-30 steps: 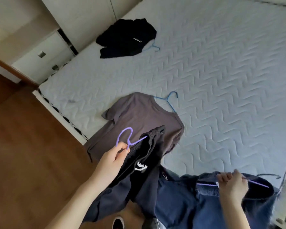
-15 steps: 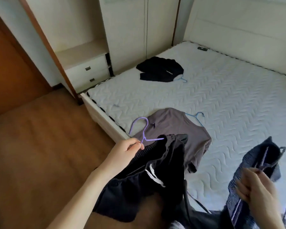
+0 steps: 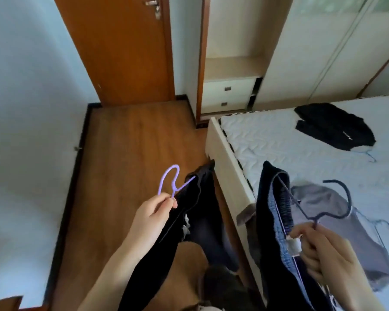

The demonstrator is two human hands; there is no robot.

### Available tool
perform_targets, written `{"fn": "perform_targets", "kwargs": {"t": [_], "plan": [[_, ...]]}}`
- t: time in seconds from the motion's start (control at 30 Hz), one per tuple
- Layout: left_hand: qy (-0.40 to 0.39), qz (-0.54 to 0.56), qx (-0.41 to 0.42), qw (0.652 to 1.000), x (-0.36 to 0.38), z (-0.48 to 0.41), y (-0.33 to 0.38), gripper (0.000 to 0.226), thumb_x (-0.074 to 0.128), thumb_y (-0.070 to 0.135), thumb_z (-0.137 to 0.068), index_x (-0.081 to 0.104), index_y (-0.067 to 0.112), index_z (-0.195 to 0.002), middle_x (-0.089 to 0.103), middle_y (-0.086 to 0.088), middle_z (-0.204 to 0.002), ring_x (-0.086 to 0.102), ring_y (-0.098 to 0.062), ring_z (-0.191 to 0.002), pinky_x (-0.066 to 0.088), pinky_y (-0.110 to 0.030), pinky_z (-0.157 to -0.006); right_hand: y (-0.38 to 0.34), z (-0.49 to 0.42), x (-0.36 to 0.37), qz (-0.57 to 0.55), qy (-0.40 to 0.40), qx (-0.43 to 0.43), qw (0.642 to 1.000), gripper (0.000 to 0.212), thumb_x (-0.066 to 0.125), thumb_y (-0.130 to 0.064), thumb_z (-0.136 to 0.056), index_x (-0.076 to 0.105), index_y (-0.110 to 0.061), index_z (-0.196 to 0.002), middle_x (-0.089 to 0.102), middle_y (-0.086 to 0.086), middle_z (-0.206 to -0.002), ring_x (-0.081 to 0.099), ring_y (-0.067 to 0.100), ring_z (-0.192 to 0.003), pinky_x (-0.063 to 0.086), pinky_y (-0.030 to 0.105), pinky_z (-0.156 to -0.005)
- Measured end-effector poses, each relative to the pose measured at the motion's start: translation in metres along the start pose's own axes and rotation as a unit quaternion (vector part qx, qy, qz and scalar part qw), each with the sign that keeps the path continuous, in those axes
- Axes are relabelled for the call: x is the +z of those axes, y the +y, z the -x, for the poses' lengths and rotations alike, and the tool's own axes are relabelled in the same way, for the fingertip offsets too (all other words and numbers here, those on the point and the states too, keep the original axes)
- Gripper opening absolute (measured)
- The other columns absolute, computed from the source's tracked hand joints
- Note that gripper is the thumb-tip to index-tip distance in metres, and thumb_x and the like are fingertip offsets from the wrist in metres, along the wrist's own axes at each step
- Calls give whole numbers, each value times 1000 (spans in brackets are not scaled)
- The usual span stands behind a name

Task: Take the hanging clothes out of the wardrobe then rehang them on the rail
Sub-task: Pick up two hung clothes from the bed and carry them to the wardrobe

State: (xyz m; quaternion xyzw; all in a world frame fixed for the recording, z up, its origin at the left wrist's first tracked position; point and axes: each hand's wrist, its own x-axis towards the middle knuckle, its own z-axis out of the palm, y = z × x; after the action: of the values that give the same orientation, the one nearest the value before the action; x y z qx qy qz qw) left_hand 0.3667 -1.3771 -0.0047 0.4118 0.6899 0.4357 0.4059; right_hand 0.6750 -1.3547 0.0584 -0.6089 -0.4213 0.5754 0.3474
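Two hands grip hangers: left hand (image 3: 152, 213) pinches purple hanger (image 3: 170, 181), right hand (image 3: 323, 248) clasps dark hanger (image 3: 337, 207); hoodie (image 3: 334, 129) at two o'clock, print unreadable.

Beside the bed (image 3: 228, 162), over the wooden floor (image 3: 130, 140), the left hand (image 3: 152, 215) pinches a purple hanger (image 3: 170, 181) carrying black trousers (image 3: 195, 212). The right hand (image 3: 326, 250) grips a dark hanger (image 3: 337, 198) with a navy garment (image 3: 272, 221). A grey shirt (image 3: 350, 239) and a black top (image 3: 332, 129) lie on the bed.
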Motion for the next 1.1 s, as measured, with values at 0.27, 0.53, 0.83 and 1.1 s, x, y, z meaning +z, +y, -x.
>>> {"fn": "perform_targets", "kwargs": {"t": [0.27,0.53,0.83,1.1], "plan": [[158,9,-65,985,-80,-93,-45,22,51,26,-93,65,24,-75,57,-15,-63,53,-22,-61,41,-37,-67,-22,-179,133,-4,-105,-29,994,29,33,-13,-104,54,3,-94,19,-7,-54,14,8,-45,7,22,-46],[272,-30,-134,952,-148,-208,-33,30,50,8,-99,64,18,-74,64,2,-62,54,1,-49,40,-9,-51,-98,-356,261,55,-244,-40,967,30,34,-18,-104,56,1,-95,22,-4,-54,15,11,-46,15,16,-38],[314,10,-150,937,-205,-382,-25,33,51,12,-98,65,28,-72,52,6,-47,43,-3,-43,33,-28,-57,-160,-519,371,106,-254,-41,960,31,33,-18,-105,54,2,-93,23,-5,-53,16,9,-44,15,19,-37],[188,-14,-110,976,-266,-619,3,29,51,15,-98,64,20,-72,54,0,-50,45,-3,-46,35,-28,-54,-213,-638,427,49,-132,-13,990,39,35,-12,-103,57,-17,-72,30,-6,-47,27,4,-37,22,14,-39]]}}
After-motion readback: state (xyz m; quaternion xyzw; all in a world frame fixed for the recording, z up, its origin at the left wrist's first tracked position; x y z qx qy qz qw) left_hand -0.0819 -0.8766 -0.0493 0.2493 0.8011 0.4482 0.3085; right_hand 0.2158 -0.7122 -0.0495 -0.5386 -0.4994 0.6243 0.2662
